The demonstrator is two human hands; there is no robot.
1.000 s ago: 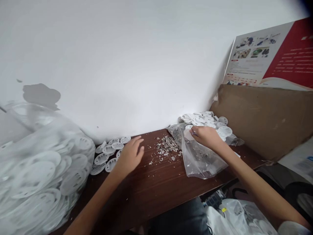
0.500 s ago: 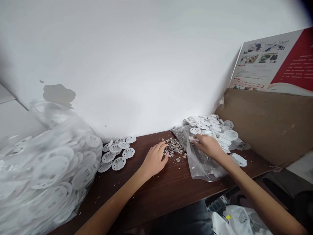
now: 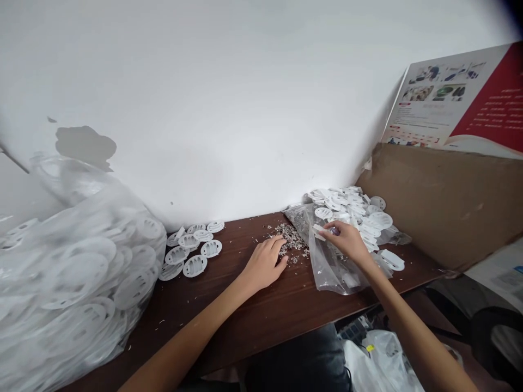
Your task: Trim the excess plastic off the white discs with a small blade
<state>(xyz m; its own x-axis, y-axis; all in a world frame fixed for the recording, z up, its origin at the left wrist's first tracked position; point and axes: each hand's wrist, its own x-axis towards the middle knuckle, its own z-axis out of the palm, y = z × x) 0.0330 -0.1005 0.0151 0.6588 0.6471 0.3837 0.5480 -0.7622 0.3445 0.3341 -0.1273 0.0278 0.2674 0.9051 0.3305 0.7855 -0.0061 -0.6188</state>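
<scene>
My left hand [image 3: 265,264] rests on the dark wooden table [image 3: 253,310], fingers curled down onto a small heap of grey metal bits [image 3: 288,237]. Whether it pinches any of them I cannot make out. My right hand [image 3: 346,239] lies on a crumpled clear plastic bag [image 3: 333,267] and pinches a white oval plastic disc [image 3: 319,231] between thumb and fingers. Just behind that hand is a pile of white plastic discs [image 3: 355,209]. Several more white discs [image 3: 192,253] lie loose on the table to the left of my left hand.
A big clear bag full of white discs [image 3: 69,283] fills the left side. A brown cardboard sheet [image 3: 445,201] and a red-and-white printed board [image 3: 466,98] lean at the right. The white wall [image 3: 229,109] stands close behind. Another plastic bag [image 3: 379,359] sits below the table edge.
My left hand moved right from the loose discs to the heap of metal bits. My right hand stayed at the bag and pile, shifting a little with a disc in its fingers.
</scene>
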